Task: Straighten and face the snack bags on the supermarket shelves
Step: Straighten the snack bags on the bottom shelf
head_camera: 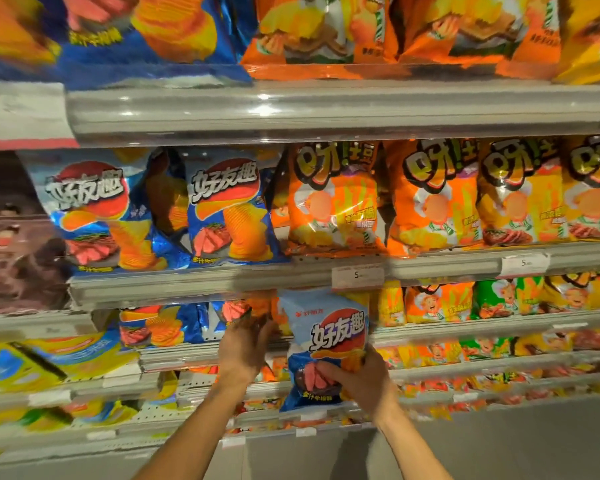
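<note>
Supermarket shelves (326, 112) fill the frame, stocked with blue chip bags (229, 209) toward the left end and orange snack bags (333, 202) toward the right. Both forearms reach up from the bottom edge. The right hand (359, 379) grips the lower part of a blue bag (326, 344) printed "好友趣", held upright in front of the lower shelf's front edge, below a price tag (357, 277) reading "5". The left hand (245, 344), fingers spread and holding nothing, reaches toward the shelf just beside the bag's left side.
</note>
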The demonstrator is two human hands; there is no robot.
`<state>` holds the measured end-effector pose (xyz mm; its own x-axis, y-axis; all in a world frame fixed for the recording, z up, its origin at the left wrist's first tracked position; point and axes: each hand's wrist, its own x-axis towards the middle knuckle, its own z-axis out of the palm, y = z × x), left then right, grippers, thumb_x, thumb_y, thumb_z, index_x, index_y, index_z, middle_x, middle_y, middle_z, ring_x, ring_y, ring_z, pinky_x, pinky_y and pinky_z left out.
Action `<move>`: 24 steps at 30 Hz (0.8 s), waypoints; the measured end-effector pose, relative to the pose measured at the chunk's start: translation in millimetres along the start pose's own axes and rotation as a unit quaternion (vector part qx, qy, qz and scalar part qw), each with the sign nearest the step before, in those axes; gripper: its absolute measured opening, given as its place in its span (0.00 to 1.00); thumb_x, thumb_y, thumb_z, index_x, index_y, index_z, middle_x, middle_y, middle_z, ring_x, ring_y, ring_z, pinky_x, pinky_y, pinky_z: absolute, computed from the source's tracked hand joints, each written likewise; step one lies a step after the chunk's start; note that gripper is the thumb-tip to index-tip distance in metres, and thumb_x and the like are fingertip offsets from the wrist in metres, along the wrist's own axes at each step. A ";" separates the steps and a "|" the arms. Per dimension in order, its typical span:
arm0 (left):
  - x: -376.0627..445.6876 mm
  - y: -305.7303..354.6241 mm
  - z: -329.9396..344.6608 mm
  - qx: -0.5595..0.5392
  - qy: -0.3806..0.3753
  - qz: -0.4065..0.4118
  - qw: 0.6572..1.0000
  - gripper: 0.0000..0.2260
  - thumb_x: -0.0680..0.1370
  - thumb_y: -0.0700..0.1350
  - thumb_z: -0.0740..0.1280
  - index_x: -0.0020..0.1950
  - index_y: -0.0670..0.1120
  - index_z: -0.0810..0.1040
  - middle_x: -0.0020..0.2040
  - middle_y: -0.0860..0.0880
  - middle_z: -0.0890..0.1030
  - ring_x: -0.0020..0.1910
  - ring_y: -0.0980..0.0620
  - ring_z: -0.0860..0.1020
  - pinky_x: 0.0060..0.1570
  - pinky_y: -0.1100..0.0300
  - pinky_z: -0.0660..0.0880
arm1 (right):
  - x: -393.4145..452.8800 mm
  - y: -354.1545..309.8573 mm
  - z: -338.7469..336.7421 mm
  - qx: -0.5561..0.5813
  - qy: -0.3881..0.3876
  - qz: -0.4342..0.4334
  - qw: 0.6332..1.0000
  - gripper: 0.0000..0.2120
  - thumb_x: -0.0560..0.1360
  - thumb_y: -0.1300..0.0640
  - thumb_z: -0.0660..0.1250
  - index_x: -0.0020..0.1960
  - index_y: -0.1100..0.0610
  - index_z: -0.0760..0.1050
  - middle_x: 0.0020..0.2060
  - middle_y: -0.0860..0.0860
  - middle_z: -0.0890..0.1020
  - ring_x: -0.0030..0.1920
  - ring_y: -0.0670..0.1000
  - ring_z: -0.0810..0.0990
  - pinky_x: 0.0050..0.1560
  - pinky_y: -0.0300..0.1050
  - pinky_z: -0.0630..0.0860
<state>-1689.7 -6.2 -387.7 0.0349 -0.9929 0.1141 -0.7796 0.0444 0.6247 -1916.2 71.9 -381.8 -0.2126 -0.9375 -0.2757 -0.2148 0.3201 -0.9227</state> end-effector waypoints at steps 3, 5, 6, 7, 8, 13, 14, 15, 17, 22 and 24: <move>-18.9 -42.2 -19.3 0.084 0.091 0.060 0.990 0.06 0.79 0.41 0.66 0.47 0.43 0.82 0.40 0.44 0.81 0.38 0.41 0.79 0.36 0.53 0.76 | -1.9 -11.8 42.5 -0.004 -0.065 -0.007 0.998 0.22 0.63 0.50 0.84 0.55 0.45 0.83 0.47 0.42 0.88 0.50 0.43 0.86 0.51 0.41 0.83; -29.3 -67.8 -35.8 0.138 0.087 0.079 0.983 0.11 0.78 0.43 0.60 0.50 0.43 0.82 0.42 0.45 0.82 0.40 0.42 0.79 0.41 0.51 0.78 | 0.2 -23.1 71.3 -0.001 -0.104 0.000 0.995 0.17 0.63 0.50 0.84 0.49 0.44 0.84 0.45 0.40 0.87 0.48 0.40 0.85 0.47 0.35 0.81; -32.4 -78.3 -44.2 0.159 0.068 0.086 0.981 0.16 0.78 0.45 0.56 0.53 0.43 0.83 0.45 0.45 0.82 0.43 0.42 0.80 0.46 0.49 0.78 | 3.5 -28.8 85.6 -0.001 -0.116 0.003 0.993 0.17 0.63 0.49 0.84 0.49 0.44 0.84 0.45 0.40 0.87 0.48 0.40 0.85 0.47 0.35 0.81; -33.5 -87.4 -51.4 0.186 0.046 0.095 0.977 0.19 0.77 0.46 0.54 0.56 0.43 0.83 0.48 0.46 0.83 0.47 0.42 0.80 0.50 0.48 0.78 | 7.3 -35.1 98.7 -0.003 -0.123 0.005 0.992 0.18 0.62 0.49 0.84 0.50 0.45 0.84 0.46 0.40 0.87 0.49 0.40 0.85 0.50 0.37 0.81; -33.7 -94.6 -57.8 0.214 0.031 0.106 0.971 0.21 0.77 0.47 0.53 0.59 0.42 0.82 0.50 0.46 0.83 0.50 0.42 0.81 0.54 0.46 0.78 | 11.5 -41.7 110.8 -0.001 -0.128 0.008 0.992 0.19 0.62 0.48 0.84 0.50 0.45 0.83 0.47 0.40 0.87 0.50 0.40 0.84 0.53 0.39 0.80; -33.6 -126.4 -70.4 0.193 -0.012 0.103 0.976 0.21 0.75 0.38 0.65 0.69 0.38 0.75 0.65 0.42 0.77 0.64 0.41 0.76 0.69 0.55 0.66 | 37.6 -70.4 154.4 0.022 -0.116 0.008 0.993 0.23 0.66 0.53 0.83 0.58 0.55 0.81 0.54 0.50 0.86 0.58 0.52 0.83 0.63 0.52 0.79; -35.4 -130.5 -71.6 0.183 -0.031 0.093 0.978 0.24 0.76 0.38 0.66 0.73 0.40 0.71 0.70 0.44 0.72 0.69 0.43 0.71 0.73 0.56 0.61 | 42.9 -74.9 161.3 0.025 -0.099 0.004 0.995 0.25 0.66 0.53 0.83 0.58 0.57 0.79 0.54 0.50 0.85 0.58 0.52 0.83 0.63 0.52 0.78; -37.3 -134.0 -71.6 0.174 -0.043 0.087 0.980 0.26 0.77 0.40 0.65 0.76 0.42 0.66 0.74 0.46 0.68 0.73 0.46 0.67 0.75 0.56 0.59 | 47.0 -79.5 167.8 0.025 -0.085 0.003 0.996 0.26 0.66 0.51 0.83 0.58 0.57 0.77 0.53 0.48 0.83 0.57 0.51 0.82 0.62 0.49 0.78; -39.1 -135.9 -71.8 0.146 -0.047 0.076 0.985 0.27 0.80 0.43 0.62 0.79 0.45 0.61 0.76 0.48 0.64 0.75 0.49 0.63 0.77 0.56 0.57 | 54.0 -86.6 178.3 0.025 -0.070 0.005 0.997 0.31 0.65 0.48 0.83 0.61 0.57 0.74 0.54 0.48 0.81 0.58 0.51 0.80 0.62 0.48 0.77; -39.8 -130.8 -74.8 0.093 -0.055 0.035 0.994 0.31 0.80 0.45 0.63 0.80 0.45 0.53 0.75 0.49 0.64 0.74 0.49 0.63 0.75 0.53 0.60 | 69.4 -83.8 181.6 0.031 -0.041 -0.043 0.998 0.25 0.68 0.52 0.82 0.60 0.59 0.79 0.51 0.49 0.84 0.54 0.51 0.82 0.58 0.46 0.76; -41.1 -130.1 -74.7 0.084 -0.051 0.034 0.995 0.31 0.79 0.44 0.64 0.80 0.46 0.54 0.73 0.49 0.65 0.73 0.49 0.64 0.75 0.52 0.61 | 72.3 -78.4 180.4 0.026 -0.026 -0.038 0.999 0.27 0.69 0.51 0.82 0.61 0.61 0.77 0.51 0.51 0.83 0.54 0.54 0.81 0.60 0.51 0.78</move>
<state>-1543.0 37.1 -416.0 -0.0792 -0.9946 0.0677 -0.8720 0.1020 0.4788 -1742.8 -45.7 -378.1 -0.1471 -0.9652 -0.2160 -0.1788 0.2408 -0.9540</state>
